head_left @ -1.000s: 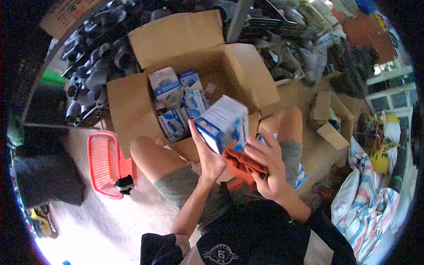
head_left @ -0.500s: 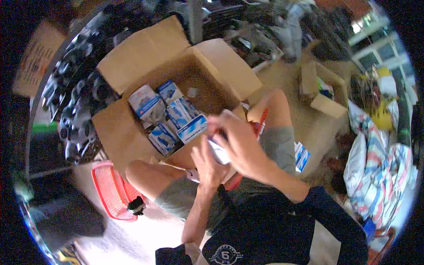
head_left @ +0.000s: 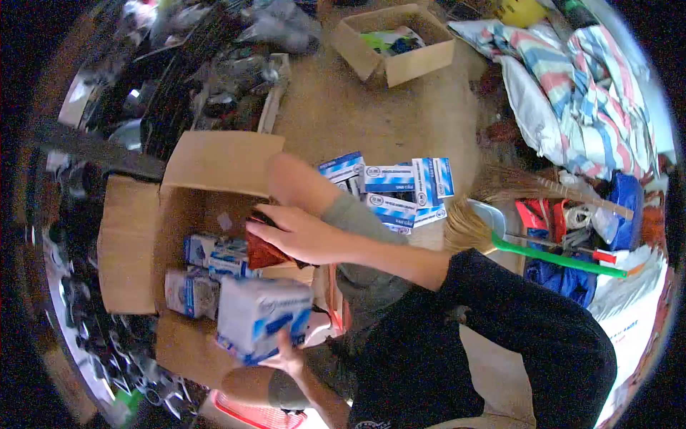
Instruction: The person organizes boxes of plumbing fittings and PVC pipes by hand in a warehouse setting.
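My left hand point(head_left: 287, 355) grips a white and blue printed carton point(head_left: 261, 314) from below. It holds the carton tilted over the near side of the big open cardboard box point(head_left: 128, 247). My right hand point(head_left: 296, 232) is curled over a dark red object point(head_left: 264, 252) at the box's right edge; the fingers partly cover it and blur hides its kind. Inside the box lie several smaller blue and white cartons point(head_left: 191, 292), partly hidden behind the held one.
Several blue and white cartons point(head_left: 389, 179) lie on the floor beyond my right knee. A broom point(head_left: 468, 227) with a green handle lies at the right. A smaller open cardboard box point(head_left: 421, 66) stands behind, near striped sacks point(head_left: 564, 93). A red basket point(head_left: 250, 411) sits at the bottom.
The view has swung to the right. My hands, earlier together at a white carton, are now apart: the left with a carton over the big box, the right on the dark red object.
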Demonstrator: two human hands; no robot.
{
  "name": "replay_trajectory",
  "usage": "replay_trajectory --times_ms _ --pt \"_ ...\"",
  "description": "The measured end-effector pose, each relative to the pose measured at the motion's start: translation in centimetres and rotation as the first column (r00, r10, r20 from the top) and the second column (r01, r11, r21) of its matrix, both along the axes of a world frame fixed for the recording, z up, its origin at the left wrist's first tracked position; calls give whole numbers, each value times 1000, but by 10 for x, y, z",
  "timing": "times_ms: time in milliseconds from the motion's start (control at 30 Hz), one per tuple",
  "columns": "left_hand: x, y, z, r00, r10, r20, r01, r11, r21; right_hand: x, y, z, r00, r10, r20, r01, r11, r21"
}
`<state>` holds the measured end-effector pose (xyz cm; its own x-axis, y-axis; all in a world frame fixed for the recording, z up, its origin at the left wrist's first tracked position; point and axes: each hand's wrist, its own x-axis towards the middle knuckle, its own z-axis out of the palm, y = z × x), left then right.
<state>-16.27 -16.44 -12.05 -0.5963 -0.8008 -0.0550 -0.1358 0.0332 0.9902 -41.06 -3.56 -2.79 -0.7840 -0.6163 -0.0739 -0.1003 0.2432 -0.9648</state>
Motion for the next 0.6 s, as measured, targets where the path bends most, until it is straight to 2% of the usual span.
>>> replay_trajectory --times_ms 33,67,100,133,167,200,267,300,400,500,533,567,600 --pt "-16 7 17 986 -39 -160 64 987 151 -1 9 -13 998 -67 -5 67 996 -56" --pt "-19 12 29 973 -35 -230 126 912 392 -1 25 -22 997 28 76 -21 995 -96" --pt "-18 13 34 957 -9 -291 191 776 602 3 43 -3 977 89 194 -62 988 -138" --pt "-16 11 27 966 9 -260 169 740 651 7 60 22 940 155 304 -102 978 -184" --pt "-7 7 15 975 28 -222 139 702 699 12 74 28 913 248 325 -202 965 -170" --pt "-9 7 14 980 -48 -193 175 672 720 18 84 29 876 338 344 -300 940 -159" --pt "-13 7 11 967 -212 -144 245 606 756 22 98 32 918 316 239 -314 948 -46" --pt "-16 5 10 949 -293 -119 289 650 703 16 110 43 905 310 293 -327 945 12" --pt "-26 1 1 878 -472 -82 444 738 508 -5 143 33 911 232 341 -255 967 22" --pt "-132 72 67 839 -501 -211 539 714 447 -34 176 18 807 111 581 -83 994 -76" --pt "-164 94 94 840 -489 -234 540 717 440 -45 187 8 852 33 522 7 997 -75" --pt "-189 103 94 799 -493 -344 600 690 405 -58 200 -1 887 -47 460 94 992 -80" --pt "-191 102 93 823 -493 -282 568 696 440 -74 212 -6 862 -158 482 188 982 -14"
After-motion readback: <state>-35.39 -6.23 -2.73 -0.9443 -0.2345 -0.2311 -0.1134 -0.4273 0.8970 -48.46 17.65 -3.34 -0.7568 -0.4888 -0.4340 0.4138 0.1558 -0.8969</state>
